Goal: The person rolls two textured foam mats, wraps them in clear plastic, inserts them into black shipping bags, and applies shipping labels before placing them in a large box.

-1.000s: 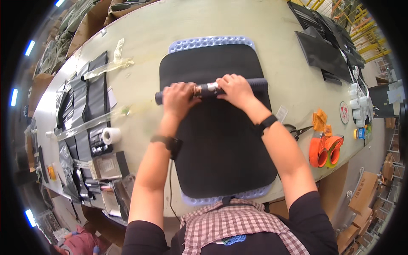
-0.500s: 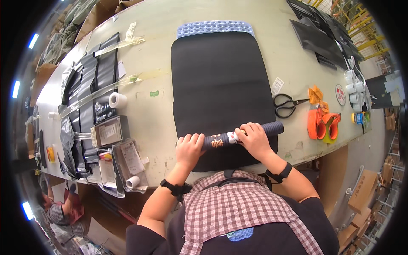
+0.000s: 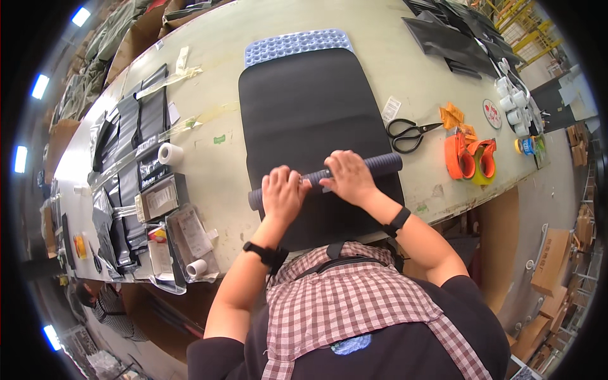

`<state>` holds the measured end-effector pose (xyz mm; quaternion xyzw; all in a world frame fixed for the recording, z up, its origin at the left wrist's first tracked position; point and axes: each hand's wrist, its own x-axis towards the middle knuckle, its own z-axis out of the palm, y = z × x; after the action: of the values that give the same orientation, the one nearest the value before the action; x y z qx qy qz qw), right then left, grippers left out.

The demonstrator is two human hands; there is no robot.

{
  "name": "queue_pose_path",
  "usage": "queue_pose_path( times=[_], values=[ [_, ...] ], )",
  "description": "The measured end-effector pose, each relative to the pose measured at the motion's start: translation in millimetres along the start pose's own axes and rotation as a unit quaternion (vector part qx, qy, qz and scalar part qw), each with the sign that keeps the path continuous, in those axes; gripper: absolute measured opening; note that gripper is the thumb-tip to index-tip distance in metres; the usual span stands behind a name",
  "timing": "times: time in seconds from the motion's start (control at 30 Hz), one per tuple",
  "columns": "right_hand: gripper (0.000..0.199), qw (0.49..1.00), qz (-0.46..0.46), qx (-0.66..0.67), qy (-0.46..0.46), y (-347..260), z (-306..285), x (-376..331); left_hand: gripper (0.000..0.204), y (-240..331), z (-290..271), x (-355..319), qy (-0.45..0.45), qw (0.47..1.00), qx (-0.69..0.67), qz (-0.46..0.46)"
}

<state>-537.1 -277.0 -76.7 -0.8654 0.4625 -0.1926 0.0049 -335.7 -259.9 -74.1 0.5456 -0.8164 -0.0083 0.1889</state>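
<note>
A dark, ribbed rolled-up mat (image 3: 382,164) lies slantwise across the near part of a flat black mat (image 3: 304,107). My left hand (image 3: 283,193) is closed over its left part, with a short end sticking out beyond. Near the middle, my right hand (image 3: 349,178) grips the roll from above, the thumbs of both hands close together. Under the far edge of the black mat, a blue bumpy mat (image 3: 297,43) peeks out. Black-handled scissors (image 3: 406,134) rest beside the black mat, to the right of the roll.
Orange and yellow tape rolls (image 3: 465,158) and white rolls (image 3: 514,104) stand at the right. Black plastic bags (image 3: 443,44) lie at the far right. At the left are more black bags (image 3: 130,126), a white roll (image 3: 170,154) and an open box (image 3: 163,197).
The rolled-up mat has been turned, so its printed pattern no longer shows. My hands have come closer together on it, and its left end now sticks out. The view has shifted.
</note>
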Motion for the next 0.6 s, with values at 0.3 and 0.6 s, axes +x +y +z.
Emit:
queue_pose_path(
  times=[0.3,0.6],
  values=[
    [0.054,0.991,0.013,0.039,-0.129,14,2,42,0.053,15,-25,-25,-0.179,0.94,-0.123,0.265],
    [0.051,0.996,-0.085,-0.004,-0.005,-3,-8,17,0.062,12,-16,-77,-0.216,0.955,-0.069,0.191]
  ],
)
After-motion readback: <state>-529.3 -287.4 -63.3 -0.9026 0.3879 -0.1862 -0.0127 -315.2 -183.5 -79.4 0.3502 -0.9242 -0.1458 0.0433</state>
